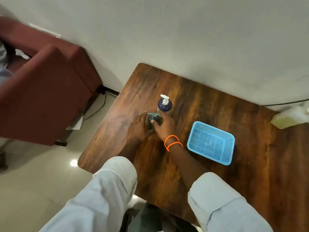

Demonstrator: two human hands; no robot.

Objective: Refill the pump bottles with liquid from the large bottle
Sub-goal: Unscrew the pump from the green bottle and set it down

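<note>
A dark green pump bottle (154, 119) with a teal pump head stands on the wooden table (192, 101). My left hand (139, 127) wraps its left side. My right hand (164, 127), with orange bands at the wrist, grips its right side, thumb on the pump collar. Just behind it stands a dark blue pump bottle (164, 104) with a white pump, untouched. A large pale bottle (291, 117) lies at the table's far right edge, partly cut off.
A light blue perforated plastic basket (211, 143) sits on the table to the right of my hands. A dark red armchair (43, 91) stands to the left on the tiled floor. A wall runs behind the table.
</note>
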